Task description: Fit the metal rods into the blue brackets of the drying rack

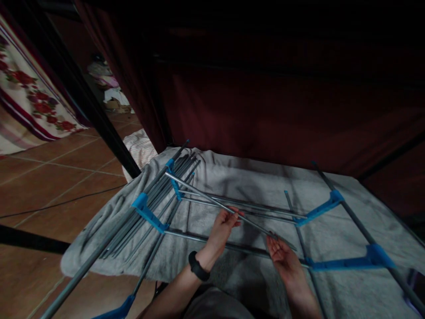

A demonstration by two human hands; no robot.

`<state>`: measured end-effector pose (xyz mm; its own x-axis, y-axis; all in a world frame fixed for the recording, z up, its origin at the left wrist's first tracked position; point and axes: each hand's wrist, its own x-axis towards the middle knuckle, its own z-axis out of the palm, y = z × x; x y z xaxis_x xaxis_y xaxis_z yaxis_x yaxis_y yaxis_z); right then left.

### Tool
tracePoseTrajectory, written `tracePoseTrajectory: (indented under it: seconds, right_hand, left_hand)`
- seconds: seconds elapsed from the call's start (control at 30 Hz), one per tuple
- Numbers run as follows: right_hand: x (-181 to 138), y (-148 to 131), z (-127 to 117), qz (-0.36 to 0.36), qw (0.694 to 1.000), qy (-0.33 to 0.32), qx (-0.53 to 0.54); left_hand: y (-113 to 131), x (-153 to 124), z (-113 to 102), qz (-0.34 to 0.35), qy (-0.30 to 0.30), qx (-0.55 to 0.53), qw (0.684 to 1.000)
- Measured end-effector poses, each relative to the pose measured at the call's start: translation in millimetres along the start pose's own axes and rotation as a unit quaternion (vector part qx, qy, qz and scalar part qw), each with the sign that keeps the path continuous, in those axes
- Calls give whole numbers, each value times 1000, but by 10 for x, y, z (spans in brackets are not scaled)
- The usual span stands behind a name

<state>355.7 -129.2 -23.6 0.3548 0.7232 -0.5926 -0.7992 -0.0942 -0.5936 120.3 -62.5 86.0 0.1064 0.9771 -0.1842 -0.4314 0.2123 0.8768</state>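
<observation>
My left hand (227, 221), with a dark band on the wrist, grips a thin grey metal tube (199, 193) near its middle. The tube slants from the upper left down to the right, above a partly built rack. At the tube's lower right end, my right hand (280, 254) is palm up, its curled fingertips closed against the tube. Below lies the rack's frame of grey tubes joined by blue plastic brackets. One bracket (149, 215) is on the left, another (348, 261) on the right. Crossbars (189, 236) run between the two sides.
Several loose tubes (133, 228) lie bundled on the left of the grey blanket (352, 288). A dark post (99, 110) rises at the left, and a dark red curtain (265, 115) hangs behind. A cable (66, 204) crosses the tiled floor (33, 177).
</observation>
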Motion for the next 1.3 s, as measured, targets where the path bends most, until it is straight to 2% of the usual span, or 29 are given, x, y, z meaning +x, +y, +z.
tracePoseTrajectory:
  seconds: [0.27, 0.4, 0.53, 0.73, 0.93, 1.2, 1.3]
  right_hand:
    - [-254, 187, 408, 77, 995, -24, 58]
    - [-370, 249, 491, 131, 988, -79, 25]
    - [-425, 295, 450, 140, 983, -119, -27]
    - [-308, 230, 308, 87, 993, -73, -31]
    - [-211, 112, 201, 75, 996, -35, -22]
    - [-164, 123, 122, 62, 997, -29, -22]
    - [-138, 135, 85, 54, 998, -33, -27]
  left_hand:
    - [-45, -13, 187, 35, -34, 23, 999]
    - [70, 51, 198, 102, -30, 68, 992]
    - [283, 135, 153, 159, -18, 121, 980]
    - [500, 144, 65, 237, -31, 242, 940]
    - [523, 124, 39, 301, -50, 339, 890]
    - [629, 55, 113, 320, -89, 353, 874]
    - [584, 89, 88, 324, -95, 361, 869]
